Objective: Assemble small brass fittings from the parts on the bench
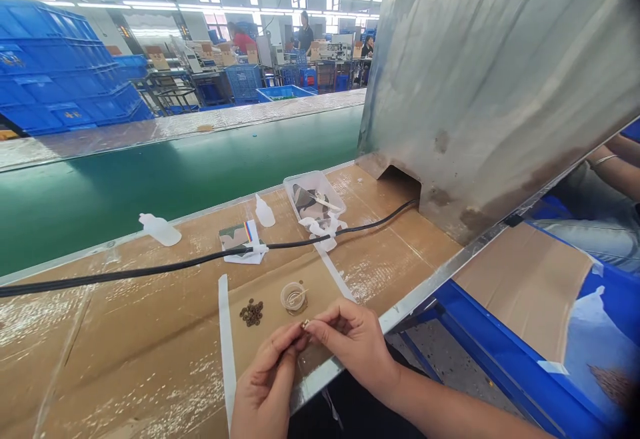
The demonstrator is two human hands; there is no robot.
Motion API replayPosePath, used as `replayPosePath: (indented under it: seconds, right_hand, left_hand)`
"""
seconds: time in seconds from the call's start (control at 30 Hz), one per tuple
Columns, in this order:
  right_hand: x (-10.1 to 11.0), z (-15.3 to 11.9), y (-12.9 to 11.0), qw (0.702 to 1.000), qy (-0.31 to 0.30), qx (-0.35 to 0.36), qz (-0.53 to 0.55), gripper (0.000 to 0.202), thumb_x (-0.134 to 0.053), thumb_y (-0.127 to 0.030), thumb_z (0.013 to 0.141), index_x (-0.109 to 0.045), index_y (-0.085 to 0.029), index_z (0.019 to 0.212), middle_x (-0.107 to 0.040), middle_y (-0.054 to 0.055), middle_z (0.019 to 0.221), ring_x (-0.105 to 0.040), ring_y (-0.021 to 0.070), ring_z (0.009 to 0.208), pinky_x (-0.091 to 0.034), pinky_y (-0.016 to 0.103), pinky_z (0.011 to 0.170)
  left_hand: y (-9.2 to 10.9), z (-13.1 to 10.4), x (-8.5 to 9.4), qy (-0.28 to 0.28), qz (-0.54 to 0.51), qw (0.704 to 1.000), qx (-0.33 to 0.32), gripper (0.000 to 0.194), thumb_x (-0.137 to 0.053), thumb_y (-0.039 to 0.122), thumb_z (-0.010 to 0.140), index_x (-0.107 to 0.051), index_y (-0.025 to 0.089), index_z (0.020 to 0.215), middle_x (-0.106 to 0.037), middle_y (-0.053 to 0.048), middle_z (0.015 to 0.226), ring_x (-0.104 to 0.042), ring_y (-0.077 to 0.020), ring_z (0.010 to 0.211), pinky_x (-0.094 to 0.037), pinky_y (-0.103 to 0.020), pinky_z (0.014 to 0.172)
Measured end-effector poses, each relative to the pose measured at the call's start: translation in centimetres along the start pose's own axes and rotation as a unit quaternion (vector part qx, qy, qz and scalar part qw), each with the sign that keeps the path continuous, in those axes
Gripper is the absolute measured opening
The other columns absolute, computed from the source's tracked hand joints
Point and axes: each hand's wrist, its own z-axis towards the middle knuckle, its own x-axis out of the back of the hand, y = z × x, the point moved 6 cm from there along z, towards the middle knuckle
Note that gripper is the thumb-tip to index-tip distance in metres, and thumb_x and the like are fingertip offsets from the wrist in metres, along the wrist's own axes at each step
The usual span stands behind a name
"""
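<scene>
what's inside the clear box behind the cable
A camouflage piece and a pale stick show inside the box. What lies under the camouflage piece is covered, and a white wad hides part of the box's near side.

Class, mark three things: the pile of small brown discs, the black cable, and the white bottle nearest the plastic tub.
Pile of small brown discs (251,313): head view, middle of heap.
Black cable (195,262): head view, its left stretch.
White bottle (266,214): head view, its body.

Dark brown discs (251,312), tan sheet (273,279) edged with white strips (226,332), brown table (140,339), black cable (175,267), green belt (200,166), camouflage-patterned piece (304,200) in a whitish tub (314,176), blue crates (55,69) at ten o'clock, silver-grey panel (500,79) at two o'clock
</scene>
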Motion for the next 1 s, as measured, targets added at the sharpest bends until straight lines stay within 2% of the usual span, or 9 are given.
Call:
replayPosePath:
  seconds: [0.23,0.8,1.0]
  right_hand:
    - [0.21,0.3,-0.03,0.999,0.017,-0.008,-0.036,0.023,-0.073,-0.033,0.082,-0.064,-0.015,0.07,-0.071,0.002,0.066,-0.068,0.0144,0.061,-0.053,0.02,0.058]
    - [0.23,0.28,0.18,0.998,0.034,-0.023,-0.038,0.027,-0.074,-0.037,0.08,-0.064,-0.015,0.067,-0.069,0.001,0.061,-0.066,0.0129,0.056,-0.051,0.019,0.055]
    - [0.14,0.37,0.19,0.998,0.024,-0.034,-0.047,0.03,-0.07,-0.039,0.084,-0.062,-0.015,0.067,-0.069,0.001,0.06,-0.065,0.0125,0.055,-0.051,0.019,0.055]
  left_hand:
    - [-0.59,-0.06,0.31,0.022,-0.006,1.0,0.008,0.027,-0.068,0.039,0.08,-0.075,0.026,0.103,-0.073,-0.006,0.109,-0.067,-0.0228,0.101,-0.048,-0.032,0.096]
    - [0.27,0.04,0.14,-0.008,0.058,0.998,-0.03,0.025,-0.066,0.037,0.082,-0.076,0.027,0.103,-0.07,-0.007,0.117,-0.064,-0.0252,0.108,-0.046,-0.036,0.099]
    - [0.33,0.12,0.03,-0.001,0.031,1.0,-0.001,0.028,-0.067,0.041,0.08,-0.076,0.027,0.102,-0.072,-0.007,0.113,-0.066,-0.0253,0.104,-0.048,-0.035,0.098]
